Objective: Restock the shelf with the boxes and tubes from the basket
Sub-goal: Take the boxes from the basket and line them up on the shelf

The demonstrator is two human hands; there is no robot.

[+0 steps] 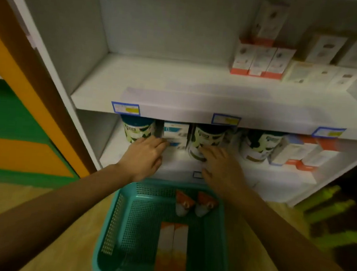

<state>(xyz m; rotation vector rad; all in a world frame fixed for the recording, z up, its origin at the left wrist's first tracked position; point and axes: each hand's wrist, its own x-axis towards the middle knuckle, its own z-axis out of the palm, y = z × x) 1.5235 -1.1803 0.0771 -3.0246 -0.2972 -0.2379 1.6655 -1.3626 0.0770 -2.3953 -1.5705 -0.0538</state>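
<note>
A teal mesh basket (121,227) sits on the floor in front of the white shelf unit (177,86). In it lie two orange-and-white boxes (172,249) side by side and two orange-and-white tubes (193,203) near its far rim. My left hand (143,158) reaches onto the lower shelf, fingers against a stack of white-and-blue boxes (175,135). My right hand (219,170) rests beside it, fingers touching a round tin (207,140). Whether either hand grips anything is unclear.
The lower shelf also carries two more round tins (137,130) (258,146) and white-and-orange boxes (306,154) at the right. The upper shelf has small boxes (262,60) stacked at its right end. Blue price labels (126,108) line the shelf edge. An orange and green wall is at left.
</note>
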